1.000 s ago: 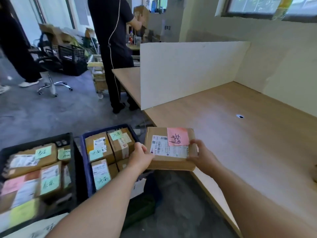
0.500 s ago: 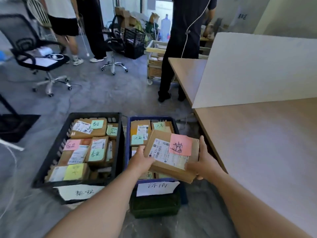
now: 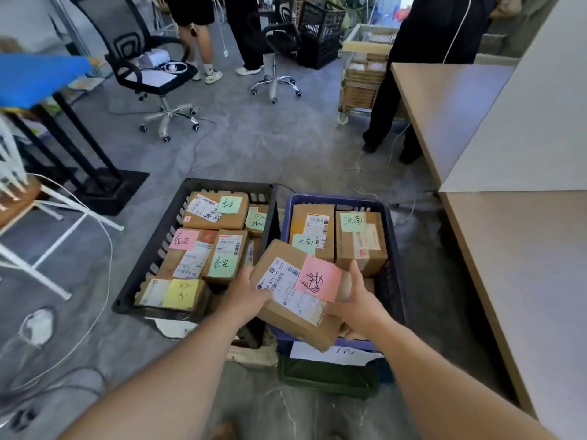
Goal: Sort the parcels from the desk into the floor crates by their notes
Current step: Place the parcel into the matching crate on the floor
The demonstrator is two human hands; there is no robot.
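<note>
I hold a flat cardboard parcel [image 3: 286,315] with a white shipping label and a pink note [image 3: 318,278] on top. My left hand [image 3: 246,292] grips its left edge and my right hand [image 3: 359,300] its right edge. The parcel hangs tilted above the near left corner of the blue crate [image 3: 395,249], close to the gap between the crates. The black crate [image 3: 149,262] to the left holds several noted parcels; one carries a pink note [image 3: 183,239]. Parcels in the blue crate carry green notes [image 3: 352,221].
The wooden desk [image 3: 521,265] runs along the right with a white divider board [image 3: 521,134]. A person in black [image 3: 422,58] stands at its far end beside a cart. Office chairs [image 3: 152,71], cables and a white frame [image 3: 38,249] occupy the floor to the left.
The parcel has come off the desk edge and travelled left and down over the crates, tilting. My view has swung from the desk to the floor.
</note>
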